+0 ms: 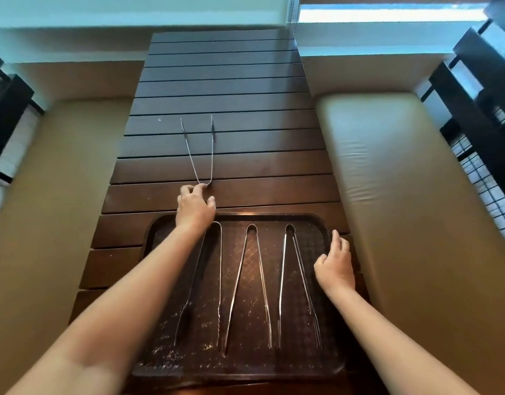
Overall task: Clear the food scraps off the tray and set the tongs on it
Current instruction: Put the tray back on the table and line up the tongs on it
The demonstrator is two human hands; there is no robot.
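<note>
Three tongs (pixel 250 283) are laid on the tray (pixel 335 363); a fourth pair (pixel 198 151) is touched by the loosely spread left hand (pixel 195 208); the right hand (pixel 335 265) is rested, relaxed, at the tray's edge on the slatted surface (pixel 225 89), with cushioned benches (pixel 402 195) alongside.

Left hand (pixel 195 206) outstretched, right hand (pixel 334 265) relaxed.

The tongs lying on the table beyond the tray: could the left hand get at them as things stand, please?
Probably yes. The left hand is already at the bent end of the tongs, its fingers apparently touching it, and nothing lies between them on the table.
</note>
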